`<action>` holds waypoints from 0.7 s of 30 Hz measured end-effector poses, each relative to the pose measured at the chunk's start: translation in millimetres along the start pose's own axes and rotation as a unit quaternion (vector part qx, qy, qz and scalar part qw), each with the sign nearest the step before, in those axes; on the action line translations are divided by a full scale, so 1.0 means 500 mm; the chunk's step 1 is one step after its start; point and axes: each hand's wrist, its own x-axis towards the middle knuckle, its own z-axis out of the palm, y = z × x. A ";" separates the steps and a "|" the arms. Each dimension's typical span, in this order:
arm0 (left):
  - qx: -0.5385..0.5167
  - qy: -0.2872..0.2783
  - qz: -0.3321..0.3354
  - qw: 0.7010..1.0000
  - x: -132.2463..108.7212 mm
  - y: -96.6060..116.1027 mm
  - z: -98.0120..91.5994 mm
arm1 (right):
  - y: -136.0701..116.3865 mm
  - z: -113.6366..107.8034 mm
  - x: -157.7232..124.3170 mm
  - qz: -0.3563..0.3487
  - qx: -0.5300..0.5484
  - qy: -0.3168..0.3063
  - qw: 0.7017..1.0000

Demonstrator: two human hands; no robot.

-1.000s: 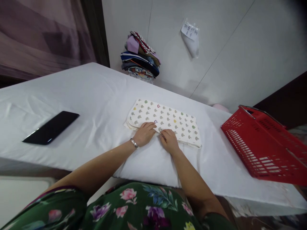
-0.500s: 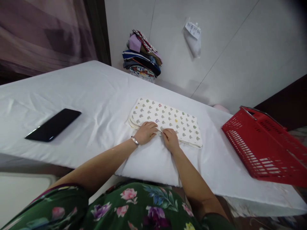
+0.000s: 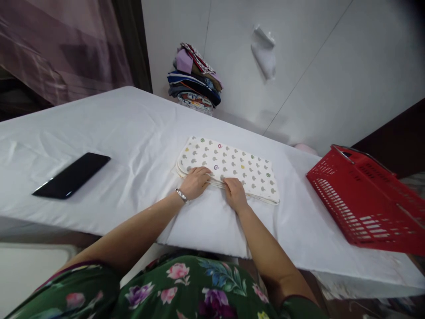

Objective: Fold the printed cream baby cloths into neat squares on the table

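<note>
A folded cream cloth [image 3: 229, 166], printed with small grey and a few coloured motifs, lies flat in several layers. At its near edge, left of the middle, my left hand [image 3: 196, 182], with a silver bracelet on the wrist, grips the layers with bent fingers. My right hand [image 3: 235, 195] pinches the same edge a short way to the right. Both thumbs are mostly hidden. Between the hands, a small stretch of the layered edge shows.
A white sheet covers the table [image 3: 139, 128]. To the left lies a black tablet-like slab [image 3: 72, 175]; at the right stands a red plastic basket [image 3: 368, 204]. Beyond the far edge are a stack of folded fabrics [image 3: 195, 79] and a white bag [image 3: 264, 60] on the wall.
My left hand has slid slightly left along the cloth's near edge, widening the gap between the hands. My right hand stays about where it was. The cloth has barely moved.
</note>
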 end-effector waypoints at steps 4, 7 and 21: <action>-0.001 0.009 0.001 1.000 0.003 0.003 0.002 | -0.004 -0.001 0.001 -0.005 -0.007 -0.013 1.000; -0.008 0.008 -0.003 1.000 0.006 0.004 0.003 | -0.003 0.001 0.002 -0.003 -0.008 0.000 1.000; -0.018 0.030 0.020 0.999 0.007 0.000 -0.003 | -0.011 0.007 0.004 -0.006 -0.060 -0.024 0.998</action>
